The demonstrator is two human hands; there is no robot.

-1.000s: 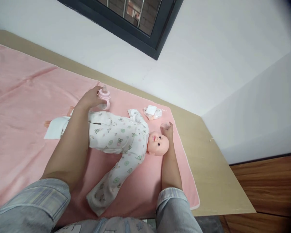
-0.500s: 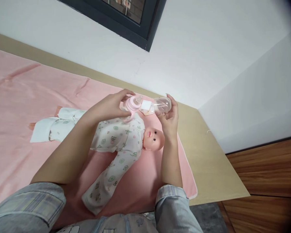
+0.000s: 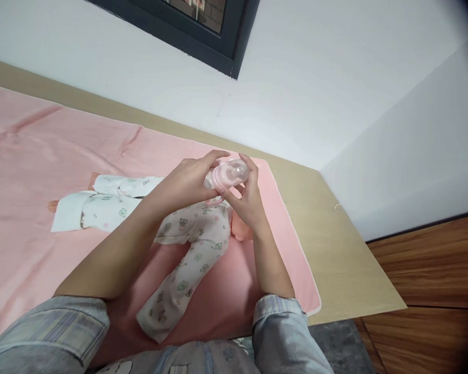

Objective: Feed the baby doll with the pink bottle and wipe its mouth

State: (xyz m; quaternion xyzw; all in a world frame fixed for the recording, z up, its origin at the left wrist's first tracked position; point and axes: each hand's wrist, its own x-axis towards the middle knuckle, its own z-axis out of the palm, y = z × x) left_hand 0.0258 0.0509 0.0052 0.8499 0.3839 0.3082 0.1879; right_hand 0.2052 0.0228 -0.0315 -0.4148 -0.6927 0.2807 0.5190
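My left hand (image 3: pixel 198 179) is wrapped round a baby bottle (image 3: pixel 217 178) with a pink collar and pink handles. Over the bottle's teat end sits a clear cap (image 3: pixel 237 170), pinched by the fingers of my right hand (image 3: pixel 248 195). Both hands are close together above the chest of a baby doll (image 3: pixel 195 226), which lies on its back. The doll wears a white patterned outfit, and its head is mostly hidden behind my right hand.
A pink blanket (image 3: pixel 35 171) lies under the doll on a pale wooden board (image 3: pixel 327 228). Behind it stands a white wall (image 3: pixel 288 93) with a dark window frame (image 3: pixel 234 47). Wood-grain panels (image 3: pixel 429 275) are at the right.
My right hand has brought the clear cap leftward onto the teat end of the bottle. The doll's face, visible before, is now covered by that hand.
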